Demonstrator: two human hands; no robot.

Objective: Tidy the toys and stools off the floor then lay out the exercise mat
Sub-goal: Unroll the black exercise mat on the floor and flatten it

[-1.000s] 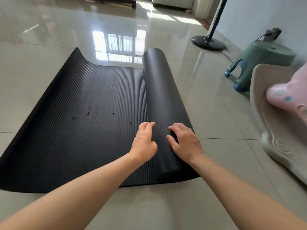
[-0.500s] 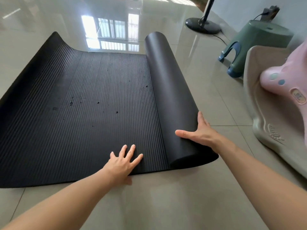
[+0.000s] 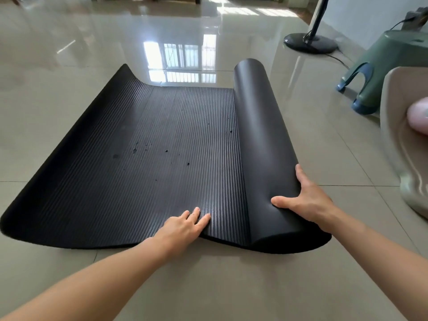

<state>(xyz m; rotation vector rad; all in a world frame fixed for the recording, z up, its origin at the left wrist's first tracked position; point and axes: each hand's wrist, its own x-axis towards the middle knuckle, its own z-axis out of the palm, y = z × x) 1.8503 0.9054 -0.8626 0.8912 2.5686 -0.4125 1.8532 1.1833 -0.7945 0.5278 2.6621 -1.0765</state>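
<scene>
A black ribbed exercise mat [image 3: 143, 158] lies partly unrolled on the glossy tiled floor, its far left corner curling up. The part still rolled [image 3: 264, 135] forms a thick smooth cylinder along the mat's right side. My left hand [image 3: 183, 224] lies flat with straight fingers on the ribbed surface at the near edge. My right hand [image 3: 303, 200] presses on the roll's near end, thumb on top and fingers stretched along its right side. A green stool with blue feet [image 3: 382, 68] stands at the right by the wall.
A beige plastic piece [image 3: 398, 144] with a pink toy [image 3: 418, 117] on it fills the right edge, close to the roll. A black fan base [image 3: 310, 42] with its pole and cable sits at the far right. Bare tiles stretch left and ahead.
The roll has moved to the right and more ribbed mat lies flat. My left hand came off the roll onto the flat part; my right hand shifted to the roll's right side.
</scene>
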